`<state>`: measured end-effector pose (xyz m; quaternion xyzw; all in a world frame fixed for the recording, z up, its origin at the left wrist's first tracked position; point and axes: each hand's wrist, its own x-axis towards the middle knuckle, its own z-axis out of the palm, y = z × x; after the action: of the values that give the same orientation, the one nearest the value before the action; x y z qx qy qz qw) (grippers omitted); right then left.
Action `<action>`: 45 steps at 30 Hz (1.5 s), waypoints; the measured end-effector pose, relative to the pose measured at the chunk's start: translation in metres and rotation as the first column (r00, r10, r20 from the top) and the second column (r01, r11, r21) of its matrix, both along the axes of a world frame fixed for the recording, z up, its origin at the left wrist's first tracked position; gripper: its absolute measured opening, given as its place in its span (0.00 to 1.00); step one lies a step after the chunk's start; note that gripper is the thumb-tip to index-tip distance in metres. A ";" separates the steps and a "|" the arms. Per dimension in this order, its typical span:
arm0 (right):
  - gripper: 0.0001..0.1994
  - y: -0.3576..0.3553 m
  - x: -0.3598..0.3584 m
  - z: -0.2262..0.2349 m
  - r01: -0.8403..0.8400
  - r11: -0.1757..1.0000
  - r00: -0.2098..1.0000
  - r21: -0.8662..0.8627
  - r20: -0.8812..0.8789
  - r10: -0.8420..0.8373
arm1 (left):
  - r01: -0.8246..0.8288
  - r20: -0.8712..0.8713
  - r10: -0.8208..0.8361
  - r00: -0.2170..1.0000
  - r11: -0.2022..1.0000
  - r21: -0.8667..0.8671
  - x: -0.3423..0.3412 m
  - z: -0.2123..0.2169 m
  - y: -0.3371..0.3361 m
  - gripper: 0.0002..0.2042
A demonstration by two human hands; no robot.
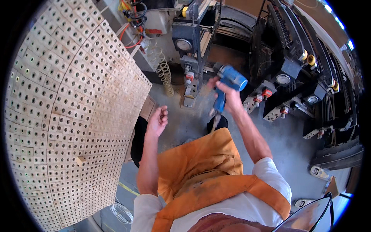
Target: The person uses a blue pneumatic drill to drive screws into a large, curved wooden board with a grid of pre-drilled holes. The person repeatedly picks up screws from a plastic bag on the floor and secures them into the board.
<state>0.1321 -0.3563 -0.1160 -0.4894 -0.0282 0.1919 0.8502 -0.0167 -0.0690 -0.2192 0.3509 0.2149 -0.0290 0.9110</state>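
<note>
In my right hand (228, 94) is a blue pistol-grip air impact wrench (232, 77), held ahead of my body with its dark nose toward the upper left. A hose fitting (216, 119) hangs below its handle. My left hand (157, 120) is raised to the left of it, with fingers loosely curled and a little apart; I see nothing in it. Near that hand stands a large panel (104, 96) of pale wooden blocks, each with a dark-ringed hole. One small wooden block (80, 161) juts out from its face. An orange apron (201, 154) covers my front.
Dark machine frames with round gauges (283, 79) and red-and-white fittings (266, 93) line the right. A gauge post (183, 45) rises ahead, beside a coiled air hose (164, 73). Bundled white cable (120, 212) lies on the floor at lower left.
</note>
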 end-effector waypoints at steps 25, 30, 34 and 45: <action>0.18 0.033 -0.092 -0.035 -0.429 0.903 0.901 0.000 0.067 0.428 | -0.247 0.128 0.242 0.962 0.968 0.031 -0.011 0.039 0.024 0.11; 0.18 0.039 -0.099 -0.052 -0.514 0.853 0.852 0.095 -0.055 0.520 | -0.156 0.163 0.149 0.975 0.987 0.027 0.009 0.060 0.034 0.13; 0.19 0.036 -0.089 -0.068 -0.500 0.846 0.842 0.183 -0.126 0.525 | -0.077 0.139 0.068 0.988 0.995 0.061 0.015 0.058 0.029 0.12; 0.16 0.068 -0.078 -0.086 -0.404 0.867 0.841 0.293 -0.254 0.478 | -0.025 0.062 0.014 0.998 0.984 0.177 0.051 0.044 0.052 0.12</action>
<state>0.0545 -0.2885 -0.2021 -0.3313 -0.0252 0.4552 0.8261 0.0340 -0.0173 -0.1748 0.4293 0.1922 0.0100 0.8824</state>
